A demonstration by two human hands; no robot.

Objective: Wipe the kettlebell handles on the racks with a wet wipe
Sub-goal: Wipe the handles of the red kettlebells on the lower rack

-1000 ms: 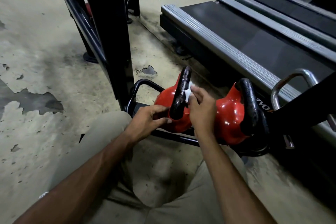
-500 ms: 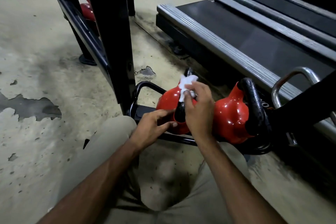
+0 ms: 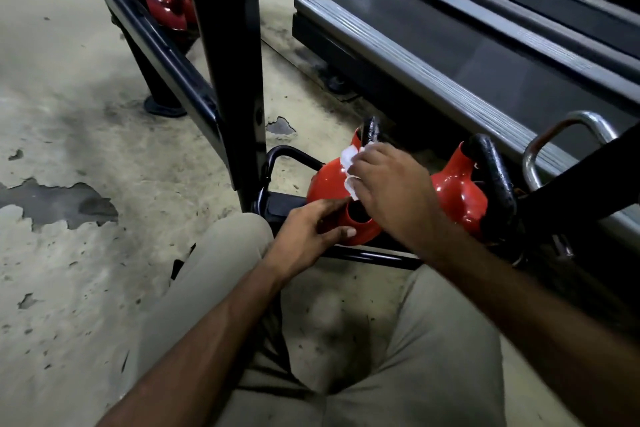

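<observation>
A red kettlebell [image 3: 327, 180] with a black handle [image 3: 370, 130] rests on the low black rack [image 3: 374, 255] in front of my knees. My right hand [image 3: 391, 191] presses a white wet wipe [image 3: 349, 166] against the handle, covering most of it. My left hand [image 3: 308, 236] grips the kettlebell's red body from the near side. A second red kettlebell [image 3: 457, 194] with a black handle [image 3: 493, 177] sits just to the right, untouched.
A black rack upright [image 3: 225, 55] and sloping rail [image 3: 152, 42] stand to the left, with more red kettlebells [image 3: 166, 7] behind. A treadmill deck [image 3: 450, 45] runs along the right. A chrome handle [image 3: 568, 128] sticks up at right. Worn concrete floor [image 3: 69, 149] lies to the left.
My right hand has slid the wipe down the handle toward the kettlebell body. The left hand keeps its grip. The view has shifted slightly.
</observation>
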